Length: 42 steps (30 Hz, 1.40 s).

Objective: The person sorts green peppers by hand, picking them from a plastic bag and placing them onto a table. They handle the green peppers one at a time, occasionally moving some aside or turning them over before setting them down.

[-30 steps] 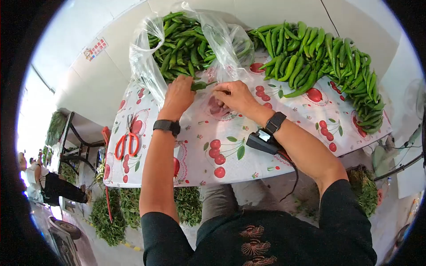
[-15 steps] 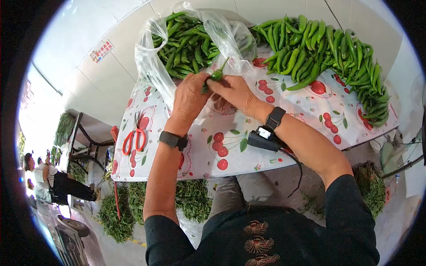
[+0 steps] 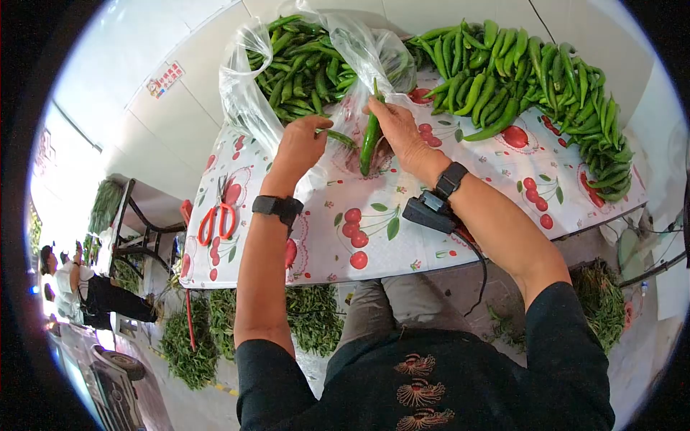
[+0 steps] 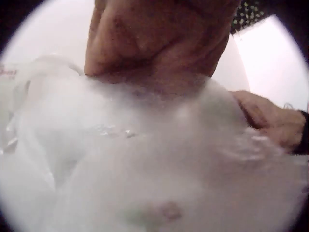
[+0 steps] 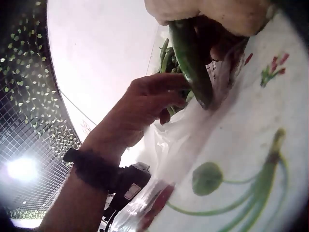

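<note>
My right hand (image 3: 406, 140) pinches a long green pepper (image 3: 370, 144) near its stem end, its other end pointing toward me. That pepper (image 5: 190, 60) also shows below the fingers in the right wrist view. A second green pepper (image 3: 339, 137) lies at the fingertips of my left hand (image 3: 300, 149), which appears to pinch one end. Beyond my left hand stands an open clear plastic bag (image 3: 248, 97) with many green peppers (image 3: 305, 65) inside. Blurred plastic (image 4: 140, 164) covers much of the left wrist view, hiding the left fingertips.
Green peppers (image 3: 489, 86) lie in a curved heap along the table's back and right side. Red-handled scissors (image 3: 217, 219) rest on the cherry-print tablecloth (image 3: 323, 248) at the left. Green bundles (image 3: 190, 348) lie on the floor; a person (image 3: 86, 287) is at far left.
The hands met over one pepper, then moved apart. The right hand has come to hold a long pepper upright in view, while another shows at the left fingertips.
</note>
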### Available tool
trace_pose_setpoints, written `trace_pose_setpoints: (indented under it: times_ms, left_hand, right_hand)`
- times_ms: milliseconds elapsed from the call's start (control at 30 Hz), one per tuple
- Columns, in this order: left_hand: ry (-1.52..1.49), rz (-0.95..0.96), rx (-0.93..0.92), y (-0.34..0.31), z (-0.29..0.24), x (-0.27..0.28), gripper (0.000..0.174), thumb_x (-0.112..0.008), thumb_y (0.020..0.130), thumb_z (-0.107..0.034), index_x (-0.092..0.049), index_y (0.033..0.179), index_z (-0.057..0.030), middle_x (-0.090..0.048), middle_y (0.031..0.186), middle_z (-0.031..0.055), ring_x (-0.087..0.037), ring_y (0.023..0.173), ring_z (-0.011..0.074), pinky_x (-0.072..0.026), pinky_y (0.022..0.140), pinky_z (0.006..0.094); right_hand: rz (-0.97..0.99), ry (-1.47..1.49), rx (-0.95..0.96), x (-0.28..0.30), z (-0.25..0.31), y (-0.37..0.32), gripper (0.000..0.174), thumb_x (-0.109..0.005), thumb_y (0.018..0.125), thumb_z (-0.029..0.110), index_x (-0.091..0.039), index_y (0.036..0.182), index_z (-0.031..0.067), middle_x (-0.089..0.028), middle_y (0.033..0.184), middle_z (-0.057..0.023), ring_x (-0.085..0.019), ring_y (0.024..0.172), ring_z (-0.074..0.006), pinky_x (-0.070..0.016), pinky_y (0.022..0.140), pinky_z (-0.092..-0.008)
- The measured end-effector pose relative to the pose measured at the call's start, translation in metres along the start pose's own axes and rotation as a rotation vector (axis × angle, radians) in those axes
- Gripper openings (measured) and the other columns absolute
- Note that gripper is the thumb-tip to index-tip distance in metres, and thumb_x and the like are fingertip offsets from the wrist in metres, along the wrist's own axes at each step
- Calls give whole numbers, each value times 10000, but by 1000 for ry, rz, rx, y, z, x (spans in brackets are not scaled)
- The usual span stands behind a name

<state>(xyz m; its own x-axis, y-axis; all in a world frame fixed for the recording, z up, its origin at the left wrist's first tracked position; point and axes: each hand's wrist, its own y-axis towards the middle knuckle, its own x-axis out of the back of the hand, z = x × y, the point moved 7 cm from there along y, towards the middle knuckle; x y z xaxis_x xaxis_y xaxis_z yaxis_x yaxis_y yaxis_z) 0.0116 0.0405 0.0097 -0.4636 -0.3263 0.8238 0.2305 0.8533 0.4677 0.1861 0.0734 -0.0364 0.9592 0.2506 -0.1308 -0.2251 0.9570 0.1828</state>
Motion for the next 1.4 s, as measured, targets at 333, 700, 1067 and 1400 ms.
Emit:
trace_pose_setpoints:
  times_ms: [333,700,1067,1400]
  left_hand:
    - [207,-99,66,6,-11,11,238,-596,817,-105,-625,1049,-61,-649,949,121,-622,889,304,-491,748,379]
    - [-580,-83,255,-12,-33,8,243,-554,906,-143,-597,1051,48,-607,777,22,-547,647,75,-462,568,226]
    - [-566,132,186,-15,-44,-1,255,-515,904,-136,-588,1059,53,-615,787,43,-565,652,98,-493,566,265]
    - [-638,157,207,-19,-32,-7,254,-520,929,-133,-580,1126,14,-615,897,-10,-530,753,64,-440,672,229]
  right_hand:
    - [238,-23,-56,-16,9,-12,379,-604,867,377,-594,1044,43,-594,759,-31,-574,556,-120,-445,453,-242]
    - [237,72,159,-30,18,-10,303,-598,838,265,-602,1008,14,-590,795,-34,-534,737,-113,-447,688,-273]
    - [229,-293,353,-28,24,-9,372,-560,862,315,-585,1063,3,-620,959,-190,-581,887,-272,-445,801,-367]
    - [118,-244,441,-25,23,-3,436,-613,855,296,-547,1146,-21,-646,956,-197,-624,877,-267,-481,784,-365]
